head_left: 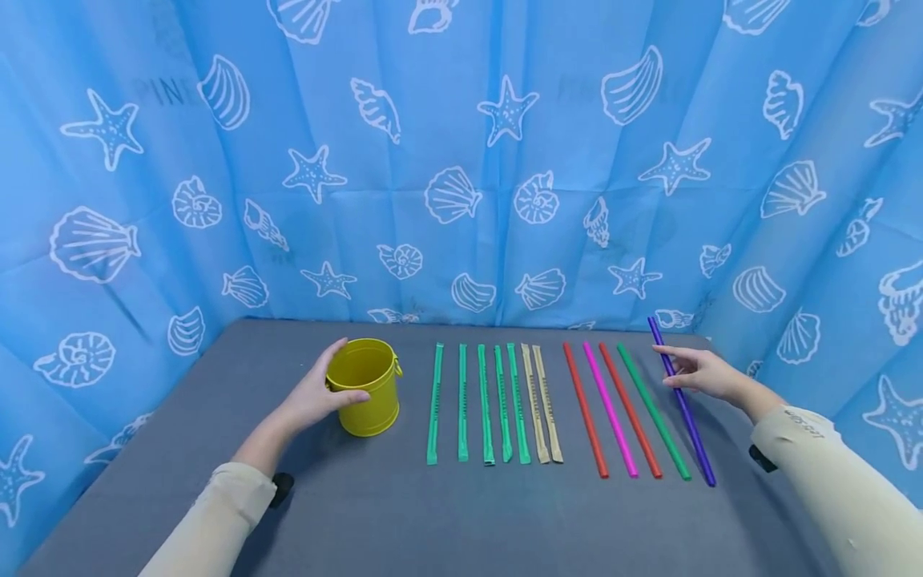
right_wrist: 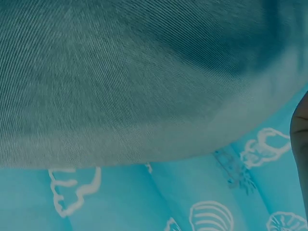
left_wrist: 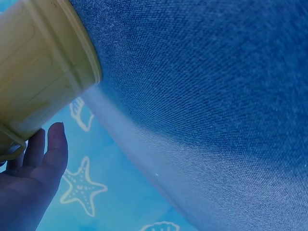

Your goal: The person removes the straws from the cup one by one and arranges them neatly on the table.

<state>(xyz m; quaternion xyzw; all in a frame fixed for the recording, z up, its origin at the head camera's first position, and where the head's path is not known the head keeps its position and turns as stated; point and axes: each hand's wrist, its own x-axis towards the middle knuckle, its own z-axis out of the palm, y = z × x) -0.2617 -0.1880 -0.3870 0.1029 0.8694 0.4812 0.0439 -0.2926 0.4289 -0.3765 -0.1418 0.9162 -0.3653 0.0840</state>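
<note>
In the head view my left hand (head_left: pixel 317 390) holds a yellow bucket (head_left: pixel 375 405) from its left side, thumb across the front. The left wrist view shows the curled fingers (left_wrist: pixel 57 144) against the tilted-looking bucket (left_wrist: pixel 43 62). On the right, my right hand (head_left: pixel 699 373) has finger and thumb around a purple straw (head_left: pixel 688 421). The far end of that straw overlaps the curtain beyond the table edge. Left of it lie a green straw (head_left: pixel 654 413), two red straws (head_left: pixel 586 410) and a pink straw (head_left: pixel 610 410). The right wrist view shows no straw.
Between bucket and bare straws lie several green paper-wrapped straws (head_left: pixel 463 405) and two tan wrapped straws (head_left: pixel 548 405), in a row. All are on a grey cloth-covered table (head_left: pixel 469 521). A blue shell-patterned curtain (head_left: pixel 461 120) hangs behind and along both sides.
</note>
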